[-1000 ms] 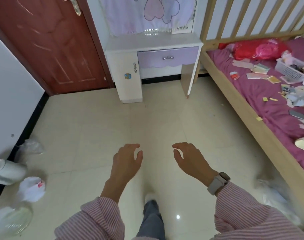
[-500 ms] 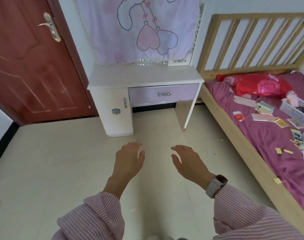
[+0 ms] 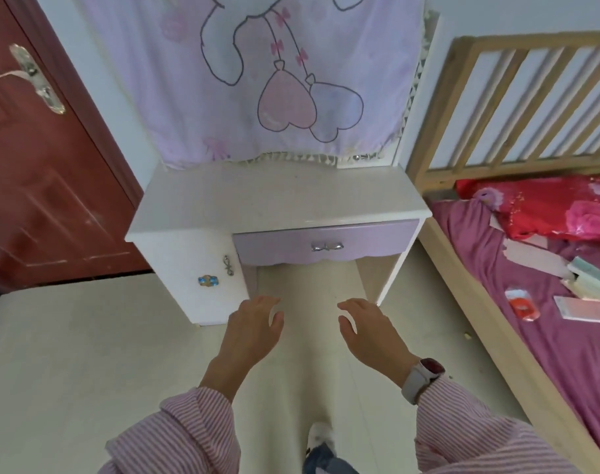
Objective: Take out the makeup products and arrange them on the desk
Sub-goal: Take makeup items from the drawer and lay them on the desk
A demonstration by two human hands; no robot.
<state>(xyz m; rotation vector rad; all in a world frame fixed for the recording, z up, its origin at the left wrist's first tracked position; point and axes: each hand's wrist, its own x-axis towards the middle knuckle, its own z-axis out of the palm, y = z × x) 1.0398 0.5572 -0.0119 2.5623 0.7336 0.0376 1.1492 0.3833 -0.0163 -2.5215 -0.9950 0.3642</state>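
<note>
Starting from the nearest part, two sleeves of pink striped cloth are seen at the bottom of the view, and a shoe is seen between them on the pale tiled floor. A white watch is worn on the right wrist. The left hand and the right hand are held out side by side above the floor, apart from each other. On both hands the fingers are loosely curled and spread a little, and nothing is held in them.

Just beyond the hands the counter is found, a white piece with a bare top. Under this top a purple drawer with a silver bow handle is placed, and it is closed. At the left of the drawer a white cabinet door with a small blue sticker is seen, also closed. No makeup product can be seen on the counter; where they are cannot be told.

Behind the counter a lilac cloth with drawn hearts is hung on the wall. At the left a red-brown door is seen. At the right a wooden bed is placed just beside the counter, and on its purple sheet a red pillow and some small cards and packets are scattered.
</note>
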